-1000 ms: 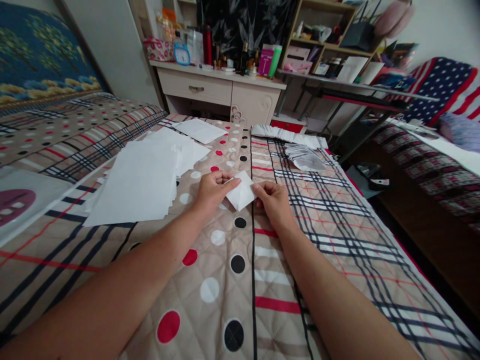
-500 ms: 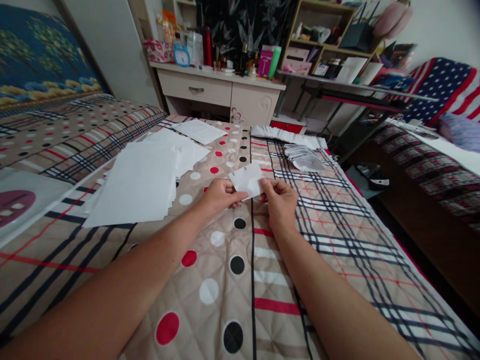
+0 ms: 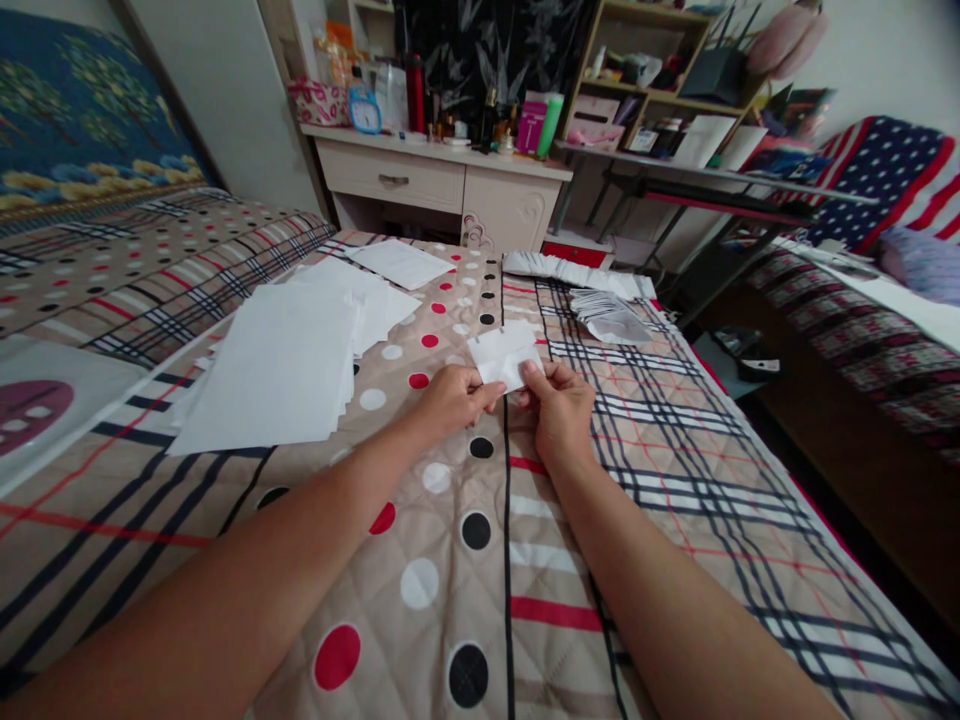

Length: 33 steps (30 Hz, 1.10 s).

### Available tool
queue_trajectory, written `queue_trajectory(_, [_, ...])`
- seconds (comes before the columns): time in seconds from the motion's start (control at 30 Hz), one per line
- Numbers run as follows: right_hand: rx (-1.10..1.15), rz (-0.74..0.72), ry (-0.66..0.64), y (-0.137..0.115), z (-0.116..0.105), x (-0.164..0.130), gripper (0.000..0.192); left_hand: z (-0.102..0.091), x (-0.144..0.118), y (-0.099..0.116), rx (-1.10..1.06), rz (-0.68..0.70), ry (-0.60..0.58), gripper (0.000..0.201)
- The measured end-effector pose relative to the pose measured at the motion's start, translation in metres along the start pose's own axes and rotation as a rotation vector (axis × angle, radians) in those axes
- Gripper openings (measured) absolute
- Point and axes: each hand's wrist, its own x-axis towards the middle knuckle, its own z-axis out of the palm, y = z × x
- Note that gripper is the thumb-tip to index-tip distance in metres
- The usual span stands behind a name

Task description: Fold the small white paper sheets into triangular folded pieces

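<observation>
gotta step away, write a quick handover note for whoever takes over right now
Left hand: pinches the near left edge of the small white paper piece.
Right hand: pinches its near right edge; both hold it just above the bedspread.
Flat white sheets: loose stack on the bedspread to the left, a single sheet lying farther back.
Done, by the look of it: a heap of finished folded pieces and a long row of them at the far right.
Left: the piece in hand seems only part folded, and many flat sheets are untouched.
</observation>
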Motion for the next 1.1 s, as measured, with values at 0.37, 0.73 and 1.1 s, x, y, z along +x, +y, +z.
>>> queue_trajectory(0.37, [-0.217,0.052,-0.15,-0.002,-0.002,-0.004,0.043,-0.007,0.004,-0.007,-0.213,-0.027,0.196,0.048])
queue_trajectory(0.73, [-0.174,0.056,-0.161,0.003,-0.006,0.001,0.041,-0.007,0.003,-0.006,-0.05,0.015,-0.039,0.046])
queue_trajectory(1.1, [-0.286,0.009,-0.223,0.006,-0.008,0.006,0.043,-0.008,0.003,-0.005,0.002,0.0,0.196,0.037])
